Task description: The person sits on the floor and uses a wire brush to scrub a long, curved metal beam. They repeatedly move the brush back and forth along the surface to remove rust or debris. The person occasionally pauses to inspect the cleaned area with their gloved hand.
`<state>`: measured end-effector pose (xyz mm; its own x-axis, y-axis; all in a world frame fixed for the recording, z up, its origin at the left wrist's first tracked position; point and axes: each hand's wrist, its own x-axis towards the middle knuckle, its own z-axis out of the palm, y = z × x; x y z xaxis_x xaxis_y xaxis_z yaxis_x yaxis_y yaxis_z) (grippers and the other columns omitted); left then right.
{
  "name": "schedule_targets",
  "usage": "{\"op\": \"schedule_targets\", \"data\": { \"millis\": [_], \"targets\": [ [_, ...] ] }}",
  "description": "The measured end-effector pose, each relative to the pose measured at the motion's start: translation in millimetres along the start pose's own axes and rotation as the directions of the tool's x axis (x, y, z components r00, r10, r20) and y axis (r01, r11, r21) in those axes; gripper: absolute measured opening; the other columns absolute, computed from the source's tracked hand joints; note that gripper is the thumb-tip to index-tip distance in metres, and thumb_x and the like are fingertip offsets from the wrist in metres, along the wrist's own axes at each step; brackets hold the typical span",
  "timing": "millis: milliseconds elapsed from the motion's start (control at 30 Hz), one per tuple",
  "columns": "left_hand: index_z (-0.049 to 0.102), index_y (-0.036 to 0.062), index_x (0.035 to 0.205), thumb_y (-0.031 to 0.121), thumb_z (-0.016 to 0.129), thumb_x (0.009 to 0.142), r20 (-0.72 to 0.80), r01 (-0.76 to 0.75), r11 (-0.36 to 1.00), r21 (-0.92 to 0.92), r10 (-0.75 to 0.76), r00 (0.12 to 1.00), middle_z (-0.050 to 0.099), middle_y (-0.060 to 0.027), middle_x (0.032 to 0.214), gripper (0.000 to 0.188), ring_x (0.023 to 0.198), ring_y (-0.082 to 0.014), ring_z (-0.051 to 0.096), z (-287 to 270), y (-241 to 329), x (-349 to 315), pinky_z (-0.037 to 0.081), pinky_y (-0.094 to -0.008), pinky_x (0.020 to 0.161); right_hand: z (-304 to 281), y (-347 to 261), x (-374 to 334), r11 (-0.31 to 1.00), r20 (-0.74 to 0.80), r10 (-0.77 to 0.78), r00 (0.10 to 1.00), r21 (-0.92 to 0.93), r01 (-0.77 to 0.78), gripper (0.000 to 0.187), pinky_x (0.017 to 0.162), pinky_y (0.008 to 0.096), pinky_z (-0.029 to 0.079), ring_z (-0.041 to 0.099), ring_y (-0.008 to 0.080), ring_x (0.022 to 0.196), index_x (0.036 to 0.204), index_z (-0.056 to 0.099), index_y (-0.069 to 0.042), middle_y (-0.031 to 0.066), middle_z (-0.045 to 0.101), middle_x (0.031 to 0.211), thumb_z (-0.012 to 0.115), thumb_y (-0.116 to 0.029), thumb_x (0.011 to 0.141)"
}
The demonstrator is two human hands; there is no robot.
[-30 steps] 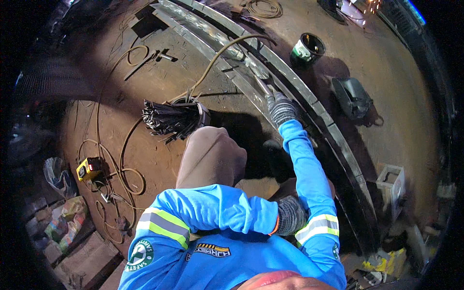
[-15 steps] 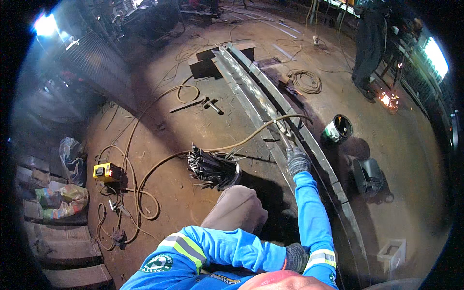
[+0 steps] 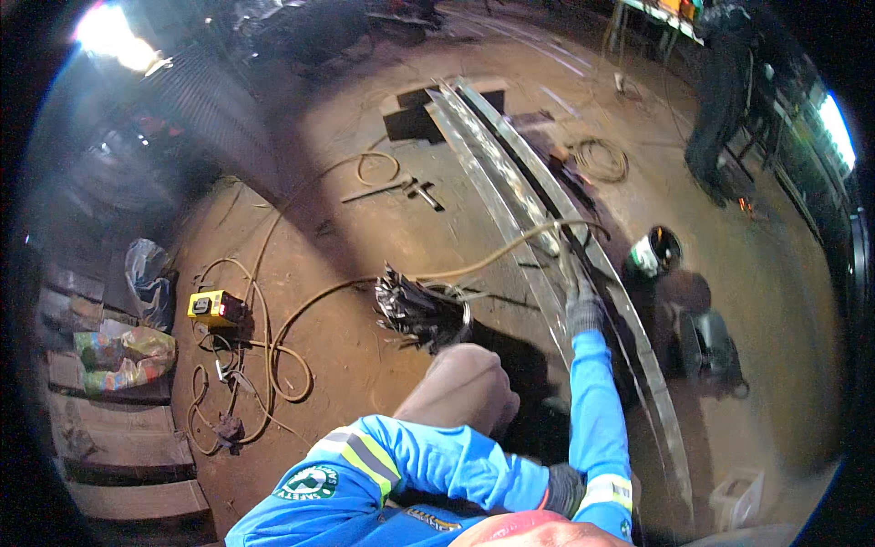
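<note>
My right hand [image 3: 584, 315], in a dark grey knit glove, reaches forward over a long pair of steel channels or beams [image 3: 497, 187]. It appears closed round a pale, narrow object, blurred against the metal, whose kind I cannot make out. Just beyond the fingers, a brown cable [image 3: 492, 256] crosses the beams and bends down at its far side. My left hand [image 3: 566, 490], in a dark glove, rests against my right arm near the elbow; its fingers are hidden. Left of the beams lies a bundle of dark, thin strips [image 3: 419, 310], close to my knee.
A bucket [image 3: 655, 252] and a dark welding mask-like shell [image 3: 711, 351] stand right of the beams. Cable loops surround a yellow box [image 3: 216, 309] at left. A metal T-shaped piece [image 3: 422, 193] lies ahead. Another person [image 3: 720, 118] stands far right near small sparks.
The whole view has shifted, so the scene sits slightly further right. Sparks by the other person have shrunk to a small glow. My hands keep nearly the same place against the beams and arm.
</note>
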<state>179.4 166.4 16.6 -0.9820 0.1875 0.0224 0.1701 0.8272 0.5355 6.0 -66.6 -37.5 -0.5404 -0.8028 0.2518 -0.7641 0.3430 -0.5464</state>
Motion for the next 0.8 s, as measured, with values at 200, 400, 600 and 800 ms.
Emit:
{"op": "schedule_targets", "data": {
  "millis": [200,400,600,800],
  "targets": [
    [0.071,0.0113,0.068,0.020,0.065,0.060,-0.009,0.007,1.000,-0.015,-0.007,1.000,0.065,-0.0097,0.067,0.013,0.058,-0.0255,0.062,6.8,23.7,-1.9,0.046,-0.0450,0.044,-2.9,26.0,3.3,0.963,-0.091,-0.235,0.968,0.111,0.244,0.032,0.077,0.0422,0.046,0.059,0.0387,0.086,0.100,0.059,0.002,0.0204,0.063,0.093,0.044,-0.026,0.094],
    [0.071,0.0100,0.068,0.019,0.065,0.060,0.091,0.028,0.998,-0.062,-0.022,0.996,0.066,-0.0087,0.066,0.014,0.057,-0.0255,0.063,-11.0,26.2,-1.8,0.044,-0.0461,0.041,-3.6,25.2,5.4,0.986,0.073,-0.005,0.997,-0.168,0.017,0.029,0.073,0.0432,0.047,0.058,0.0407,0.083,0.098,0.062,-0.002,0.0228,0.062,0.089,0.048,-0.027,0.092],
    [0.066,0.0101,0.057,0.027,0.058,0.064,-0.062,0.068,0.998,0.016,-0.067,0.996,0.060,-0.0131,0.057,0.020,0.044,-0.0255,0.054,-6.9,29.8,-13.5,0.040,-0.0472,0.041,-1.4,5.9,-0.3,0.982,-0.083,-0.145,0.986,0.112,0.154,0.027,0.071,0.0401,0.047,0.061,0.0358,0.079,0.094,0.060,0.004,0.0243,0.062,0.087,0.053,-0.022,0.091],
    [0.066,0.0097,0.058,0.027,0.059,0.065,-0.114,-0.091,0.994,-0.064,0.083,0.990,0.060,-0.0132,0.058,0.020,0.045,-0.0260,0.055,-19.0,25.2,13.7,0.041,-0.0468,0.042,10.6,25.2,16.8,0.969,0.214,0.083,0.973,-0.245,-0.029,0.027,0.073,0.0381,0.047,0.060,0.0353,0.081,0.094,0.061,0.000,0.0242,0.061,0.089,0.050,-0.024,0.092]
  ]
}}
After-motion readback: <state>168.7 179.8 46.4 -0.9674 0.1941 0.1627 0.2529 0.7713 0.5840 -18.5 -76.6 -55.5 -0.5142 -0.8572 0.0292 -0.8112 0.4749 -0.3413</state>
